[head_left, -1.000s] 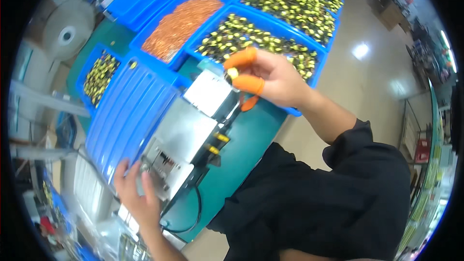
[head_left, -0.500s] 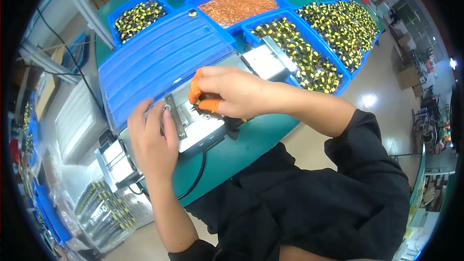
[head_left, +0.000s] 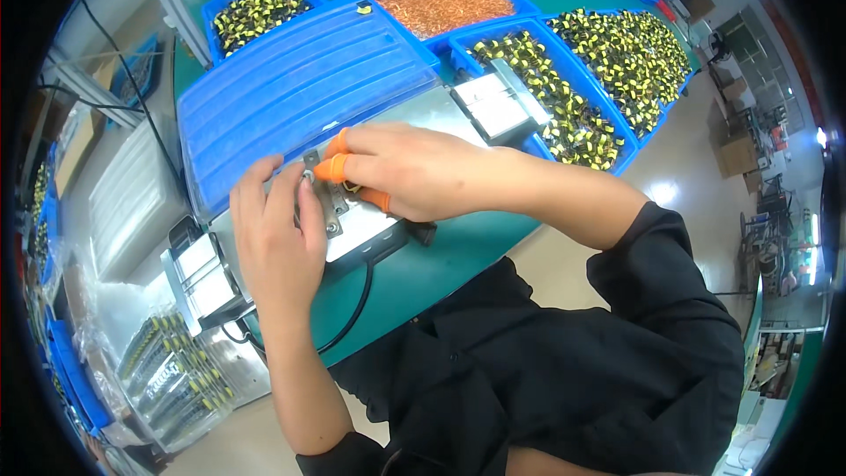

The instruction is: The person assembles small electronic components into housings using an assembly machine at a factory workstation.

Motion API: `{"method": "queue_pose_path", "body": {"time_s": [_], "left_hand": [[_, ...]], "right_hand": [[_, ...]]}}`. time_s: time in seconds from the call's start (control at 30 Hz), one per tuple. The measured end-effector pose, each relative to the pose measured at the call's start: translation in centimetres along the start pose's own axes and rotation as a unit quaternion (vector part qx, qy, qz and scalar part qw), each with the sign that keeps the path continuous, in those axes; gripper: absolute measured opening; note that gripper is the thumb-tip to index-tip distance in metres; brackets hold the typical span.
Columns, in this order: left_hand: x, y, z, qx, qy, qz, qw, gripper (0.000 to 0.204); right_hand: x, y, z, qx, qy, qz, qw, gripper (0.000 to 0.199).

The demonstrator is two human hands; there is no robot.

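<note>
A grey metal fixture (head_left: 357, 234) with a slotted middle rail lies on the green bench. My left hand (head_left: 275, 238) rests on its left part, fingertips touching the rail. My right hand (head_left: 410, 172), with orange rubber cots on thumb and two fingers, pinches a small yellow-and-black component (head_left: 351, 187) down at the rail. The component is mostly hidden by the fingers. A black cable (head_left: 357, 304) runs from the fixture toward the bench's front edge.
A ribbed blue lid (head_left: 291, 88) lies behind the fixture. Blue bins of yellow-and-black components (head_left: 617, 53) stand at the right and back left (head_left: 256, 9); one bin holds copper parts (head_left: 445, 4). A silver block (head_left: 495, 106) sits at the fixture's right end. Bagged parts (head_left: 172, 375) lie lower left.
My right hand came from the component bin at the right down to the fixture's rail. My left hand slid up onto the fixture beside it. The view shifted rightward.
</note>
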State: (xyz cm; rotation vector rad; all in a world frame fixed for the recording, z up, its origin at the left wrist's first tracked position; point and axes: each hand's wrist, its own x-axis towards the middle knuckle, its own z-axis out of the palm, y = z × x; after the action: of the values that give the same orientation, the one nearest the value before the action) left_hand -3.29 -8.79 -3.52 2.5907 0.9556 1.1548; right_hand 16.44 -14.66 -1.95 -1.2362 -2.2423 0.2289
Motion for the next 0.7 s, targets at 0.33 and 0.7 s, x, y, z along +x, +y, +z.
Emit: {"method": "queue_pose_path", "body": {"time_s": [0.33,0.7], "left_hand": [[0.0,0.2,-0.2,-0.012,-0.027,-0.02,0.999,0.026],[-0.1,0.3,-0.2,-0.035,-0.06,0.049,0.996,0.029]], "right_hand": [[0.3,0.5,2.0,-0.042,0.027,0.015,0.999,0.021],[0.1,-0.8,1.2,-0.144,0.01,0.057,0.988,0.013]]}}
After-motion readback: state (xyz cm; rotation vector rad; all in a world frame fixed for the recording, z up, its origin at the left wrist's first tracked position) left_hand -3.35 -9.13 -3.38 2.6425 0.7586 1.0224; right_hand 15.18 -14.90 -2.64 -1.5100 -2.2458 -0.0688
